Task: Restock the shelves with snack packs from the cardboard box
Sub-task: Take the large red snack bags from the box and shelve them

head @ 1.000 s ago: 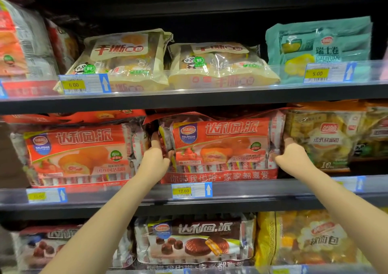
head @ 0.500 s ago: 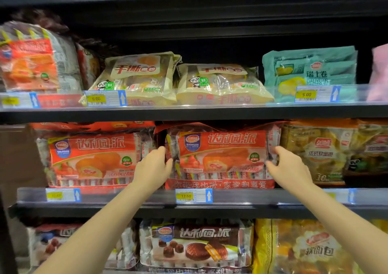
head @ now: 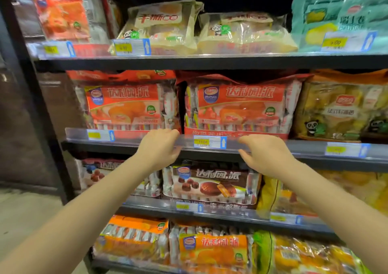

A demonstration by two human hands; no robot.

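The red pack [head: 241, 108] sits upright on the middle shelf [head: 262, 147], right of a matching red pack [head: 126, 106], a narrow dark gap between them. Its lower edge rests just behind the clear price rail [head: 126, 134].

Your hands are below and in front of it, touching neither pack. Your left hand [head: 159, 147] hangs in front of the rail under the gap, fingers loosely curled, holding nothing. Your right hand [head: 266, 154] is under the pack's middle, fingers spread and slightly bent, empty too. A price tag [head: 210, 142] shows between your two hands.

Right of the red pack: a yellow pack [head: 342, 108] with a panda print. Shelf above: two cream bread packs [head: 210, 28] and a teal pack [head: 340, 17]. Shelf below: a brown chocolate pack [head: 210, 183]. Lowest: orange packs [head: 212, 250]. Picture blurred; small print unreadable.
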